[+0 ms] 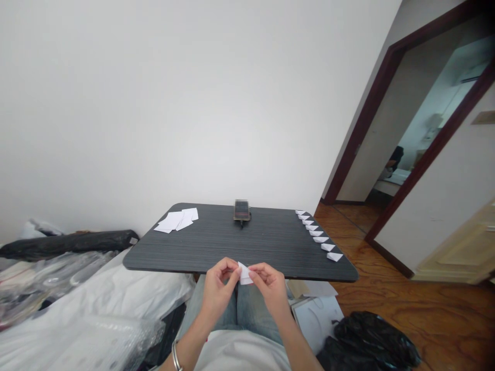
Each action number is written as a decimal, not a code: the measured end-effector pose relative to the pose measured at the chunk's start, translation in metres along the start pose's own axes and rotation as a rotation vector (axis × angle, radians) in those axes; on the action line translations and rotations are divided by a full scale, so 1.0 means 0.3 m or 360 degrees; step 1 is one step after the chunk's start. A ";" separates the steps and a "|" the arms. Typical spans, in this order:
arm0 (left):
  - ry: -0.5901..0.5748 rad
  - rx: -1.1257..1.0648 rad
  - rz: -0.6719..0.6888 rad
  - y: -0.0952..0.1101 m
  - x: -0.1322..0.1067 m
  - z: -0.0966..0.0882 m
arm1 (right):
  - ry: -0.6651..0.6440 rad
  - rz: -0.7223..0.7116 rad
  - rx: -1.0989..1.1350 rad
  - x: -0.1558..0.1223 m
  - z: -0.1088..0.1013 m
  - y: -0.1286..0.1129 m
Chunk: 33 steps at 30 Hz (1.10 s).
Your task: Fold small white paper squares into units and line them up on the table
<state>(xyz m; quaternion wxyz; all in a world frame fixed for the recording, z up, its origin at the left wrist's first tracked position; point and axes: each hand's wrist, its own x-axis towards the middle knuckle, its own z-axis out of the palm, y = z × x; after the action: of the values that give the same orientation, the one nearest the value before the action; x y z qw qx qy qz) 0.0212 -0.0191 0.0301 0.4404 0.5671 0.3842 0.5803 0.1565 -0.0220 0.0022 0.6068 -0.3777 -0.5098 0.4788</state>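
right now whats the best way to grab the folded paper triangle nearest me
Probably pinch the folded paper triangle by its near edge from your side with the right hand: it lies flat on the table, last in its row, leaving that edge free.

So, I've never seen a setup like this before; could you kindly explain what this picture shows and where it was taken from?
There is no machine here: these are a person's two bare hands, seen by one camera worn on their head, looking forward and down. The left hand and right hand together hold a small piece of folded white paper just off the near edge of a dark grey tabletop. On that tabletop lie loose white paper sheets, a blurred-out phone, and a row of folded white paper triangles.
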 end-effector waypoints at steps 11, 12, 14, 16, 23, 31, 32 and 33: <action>-0.0041 0.0095 -0.0007 -0.008 -0.002 -0.007 | -0.0032 0.0229 0.0104 0.022 -0.016 0.011; -0.0020 0.0038 -0.0039 -0.011 -0.001 -0.006 | -0.0032 0.0233 0.0105 0.021 -0.015 0.010; 0.0032 -0.0088 -0.0110 -0.016 0.003 -0.003 | -0.0027 0.0232 0.0101 0.018 -0.013 0.008; 0.0038 -0.0167 -0.0178 -0.018 0.008 -0.001 | -0.0012 0.0213 0.0096 0.014 -0.010 0.005; -0.0009 -0.0203 -0.0283 -0.005 0.014 -0.005 | -0.0001 0.0147 0.0066 0.001 -0.001 -0.002; 0.0002 -0.0098 -0.0247 0.002 0.012 -0.004 | -0.0013 0.0100 -0.0021 0.000 -0.007 0.007; 0.0020 -0.0048 -0.0214 0.002 0.011 -0.003 | -0.0002 0.0071 -0.0074 -0.001 -0.007 0.008; 0.0038 0.0002 -0.0181 0.000 0.011 -0.003 | 0.0007 0.0040 -0.0139 -0.002 -0.007 0.007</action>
<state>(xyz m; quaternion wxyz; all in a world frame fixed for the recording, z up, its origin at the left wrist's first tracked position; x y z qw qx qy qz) 0.0205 -0.0160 0.0312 0.4676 0.5377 0.4215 0.5608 0.1580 -0.0220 -0.0003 0.5846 -0.4113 -0.5242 0.4628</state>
